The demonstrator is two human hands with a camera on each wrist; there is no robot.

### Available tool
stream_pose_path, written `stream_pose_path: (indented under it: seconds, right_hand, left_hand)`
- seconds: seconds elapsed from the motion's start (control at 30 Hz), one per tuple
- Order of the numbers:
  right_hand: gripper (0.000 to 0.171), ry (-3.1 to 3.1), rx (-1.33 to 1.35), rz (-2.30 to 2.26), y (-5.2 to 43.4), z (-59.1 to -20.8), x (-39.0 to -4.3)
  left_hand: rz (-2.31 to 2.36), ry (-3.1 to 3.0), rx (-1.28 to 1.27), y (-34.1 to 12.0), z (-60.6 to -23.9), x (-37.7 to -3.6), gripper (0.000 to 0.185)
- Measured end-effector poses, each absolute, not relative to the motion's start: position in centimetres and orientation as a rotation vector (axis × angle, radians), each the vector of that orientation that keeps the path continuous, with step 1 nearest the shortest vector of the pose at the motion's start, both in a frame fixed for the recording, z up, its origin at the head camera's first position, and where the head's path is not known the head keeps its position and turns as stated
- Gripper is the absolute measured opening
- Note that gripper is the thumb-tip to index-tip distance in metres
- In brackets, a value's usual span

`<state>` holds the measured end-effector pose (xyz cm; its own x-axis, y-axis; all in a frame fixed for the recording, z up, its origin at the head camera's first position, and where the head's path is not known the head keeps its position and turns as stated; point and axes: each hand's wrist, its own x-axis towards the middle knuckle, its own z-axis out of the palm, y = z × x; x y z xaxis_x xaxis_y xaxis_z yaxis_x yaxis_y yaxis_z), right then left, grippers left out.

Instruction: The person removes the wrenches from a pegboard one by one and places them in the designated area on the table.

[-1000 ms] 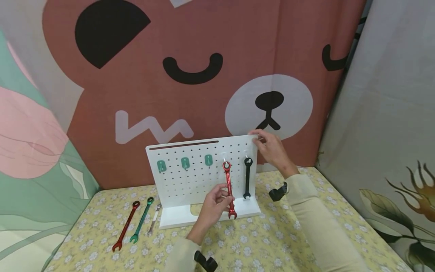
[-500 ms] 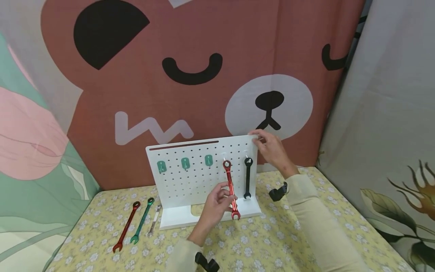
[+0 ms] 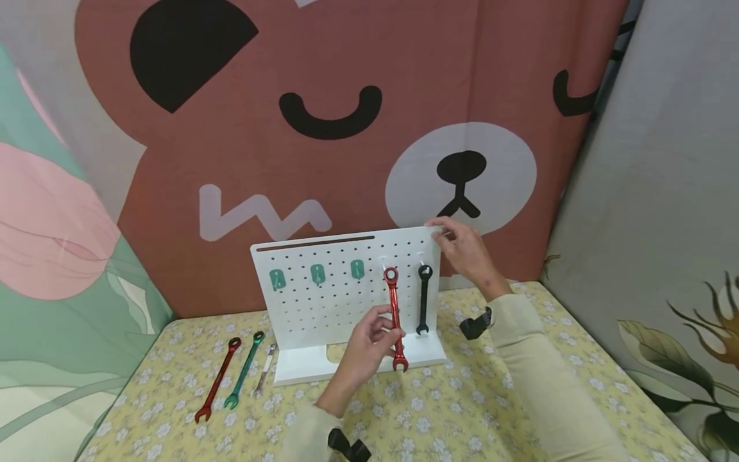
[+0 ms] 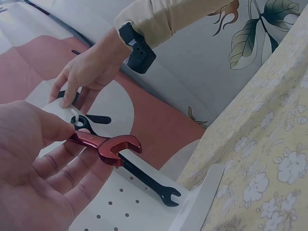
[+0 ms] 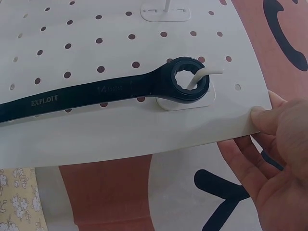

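Nearest to the camera, the left hand (image 3: 365, 348) pinches the lower shaft of the red wrench (image 3: 395, 319) between thumb and curled fingers (image 4: 62, 163). The open jaw of this wrench points down, just above the base of the white pegboard (image 3: 323, 301), and its ring end sits at a white hook near the top of the board. Whether the ring rests fully on the hook, I cannot tell.

Just to the right of it, the black wrench (image 3: 424, 298) hangs on its own white hook (image 5: 202, 76) by the ring end, with the shaft straight down against the board.

On the flowered tablecloth (image 3: 473, 410), left of the board's base, three wrenches lie side by side: a second red wrench (image 3: 217, 389), a green wrench (image 3: 245, 370) and a small silver wrench (image 3: 264, 371).

Further back, the right hand (image 3: 464, 250) grips the top right corner of the pegboard, the thumb on the front edge and the fingers behind. Three green hooks (image 3: 317, 274) sit in a row on the left part of the board. Behind all stands a curtain with a bear face (image 3: 346, 115).
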<state>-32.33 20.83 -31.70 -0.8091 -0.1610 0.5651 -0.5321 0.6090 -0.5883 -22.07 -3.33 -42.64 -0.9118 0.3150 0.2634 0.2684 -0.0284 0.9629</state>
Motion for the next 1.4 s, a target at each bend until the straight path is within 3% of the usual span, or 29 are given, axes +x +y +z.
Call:
stream_pose_path:
  seconds: [0.73,1.4]
  right_hand:
    - [0.027,-2.388,0.547,1.078,21.1,-31.5,-32.3]
    - [0.027,-2.409,0.536,1.07,21.0,-31.6,-32.3]
  left_hand:
    - [2.027,2.277,0.579,-8.8,-43.0,-19.8,0.033]
    - [1.972,2.512,0.21,-18.2,-41.9,-17.2,0.035]
